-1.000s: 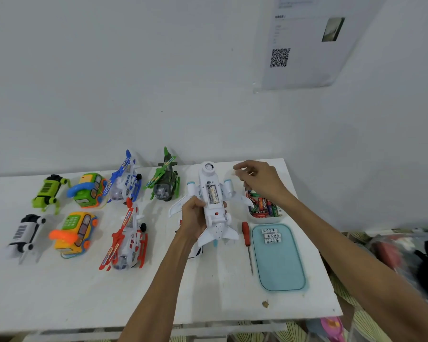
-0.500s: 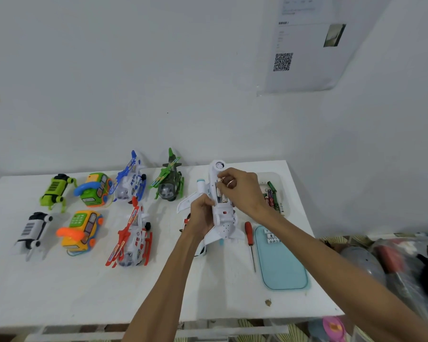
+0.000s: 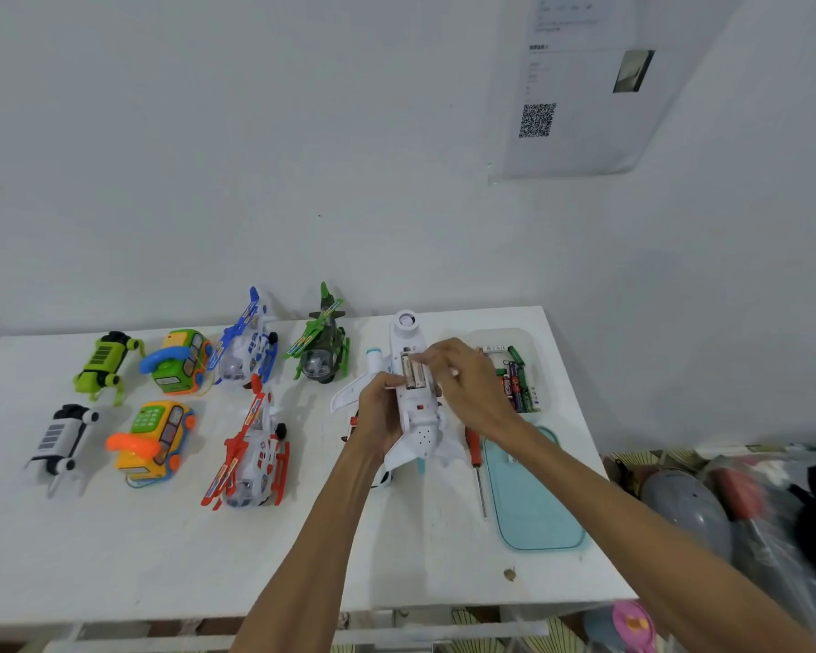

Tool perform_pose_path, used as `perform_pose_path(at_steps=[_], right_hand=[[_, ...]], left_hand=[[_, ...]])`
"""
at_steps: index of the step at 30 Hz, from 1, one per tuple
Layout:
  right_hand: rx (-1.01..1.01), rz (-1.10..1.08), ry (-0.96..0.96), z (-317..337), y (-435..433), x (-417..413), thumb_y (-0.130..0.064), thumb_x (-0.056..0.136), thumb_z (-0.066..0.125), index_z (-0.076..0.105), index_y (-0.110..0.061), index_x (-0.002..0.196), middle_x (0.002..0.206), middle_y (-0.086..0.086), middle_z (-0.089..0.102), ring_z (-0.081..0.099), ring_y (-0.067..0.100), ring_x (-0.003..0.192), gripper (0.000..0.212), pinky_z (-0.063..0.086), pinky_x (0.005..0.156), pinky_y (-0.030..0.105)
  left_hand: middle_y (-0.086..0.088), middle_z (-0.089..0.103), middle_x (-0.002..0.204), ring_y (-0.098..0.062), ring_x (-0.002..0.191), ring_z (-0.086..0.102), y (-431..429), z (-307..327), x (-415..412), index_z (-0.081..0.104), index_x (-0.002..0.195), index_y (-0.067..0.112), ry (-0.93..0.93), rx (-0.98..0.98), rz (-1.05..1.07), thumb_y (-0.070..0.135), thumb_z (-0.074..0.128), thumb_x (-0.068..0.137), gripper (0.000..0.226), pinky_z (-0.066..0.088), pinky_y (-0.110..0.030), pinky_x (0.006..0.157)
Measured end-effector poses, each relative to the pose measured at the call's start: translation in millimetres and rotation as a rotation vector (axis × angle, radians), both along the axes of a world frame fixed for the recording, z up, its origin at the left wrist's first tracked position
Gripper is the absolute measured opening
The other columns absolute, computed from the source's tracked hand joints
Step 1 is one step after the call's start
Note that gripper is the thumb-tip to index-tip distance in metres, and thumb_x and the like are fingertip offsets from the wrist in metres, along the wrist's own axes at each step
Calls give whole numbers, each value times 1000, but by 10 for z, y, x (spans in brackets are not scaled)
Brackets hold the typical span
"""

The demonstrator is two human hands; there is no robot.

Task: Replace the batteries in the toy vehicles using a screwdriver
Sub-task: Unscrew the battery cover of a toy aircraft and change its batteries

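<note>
Meanwhile, at a long white bench set against a white wall, a person works on a white plastic toy airplane. It is held belly-up over the bench's right half, with its battery bay uncovered. By the look of it the airplane is a light, hollow, rigid shell. Its thin wings and tail fins are the parts likeliest to snap, so the thick fuselage is the sensible place to hold it.

A pale teal rounded plastic tray lies near the bench's right edge, partly under the right forearm. Beyond it, at the far corner, sits a clear plastic tub of loose batteries.

The left hand is wrapped around the fuselage amidships, beside the wing root. The right hand has its fingers bent down onto the bay's upper end. Whether they pinch a cell or merely press on one cannot be told.

A red-handled screwdriver lies untouched on the bench, between airplane and tray.

Cylindrical batteries sit side by side in the bay. They are probably smooth, dense and quick to roll, so each is best pinched across its middle and pushed in against the spring contact.
</note>
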State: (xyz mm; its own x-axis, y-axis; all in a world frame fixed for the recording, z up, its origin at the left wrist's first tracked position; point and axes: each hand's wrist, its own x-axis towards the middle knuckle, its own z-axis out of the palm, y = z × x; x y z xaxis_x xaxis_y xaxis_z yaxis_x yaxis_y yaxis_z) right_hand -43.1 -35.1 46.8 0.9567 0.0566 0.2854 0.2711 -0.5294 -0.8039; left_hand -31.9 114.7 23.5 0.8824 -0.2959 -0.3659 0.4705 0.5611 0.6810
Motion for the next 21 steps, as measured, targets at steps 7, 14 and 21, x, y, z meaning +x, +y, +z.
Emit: perform_pose_path(at_steps=[7,14,21], right_hand=[[442,-428,313,-107,-218,56,-26,107,45,74,-17,90,88,4,74,65,14,71,35,53,62,27],[130,-512,231,-295,-371,43,-24,105,46,72,-14,85,77,-3,69,62,17,72,34,48,69,29],[-459,-21,429,-610,-284,0,-11,96,63,65,-11,130,121,7,69,63,20,104,35,47,89,24]], left_hand=[[-14,72,80,-23,63,68,62,-22,-52,65,98,3,25,252,-89,9,54,96,13,58,-31,58],[-14,70,77,-26,56,65,192,-43,-126,63,95,1,-8,156,-103,12,52,94,15,56,-31,54],[-14,64,79,-28,61,61,431,39,77,77,93,9,-43,-82,-132,44,94,52,57,56,-34,57]])
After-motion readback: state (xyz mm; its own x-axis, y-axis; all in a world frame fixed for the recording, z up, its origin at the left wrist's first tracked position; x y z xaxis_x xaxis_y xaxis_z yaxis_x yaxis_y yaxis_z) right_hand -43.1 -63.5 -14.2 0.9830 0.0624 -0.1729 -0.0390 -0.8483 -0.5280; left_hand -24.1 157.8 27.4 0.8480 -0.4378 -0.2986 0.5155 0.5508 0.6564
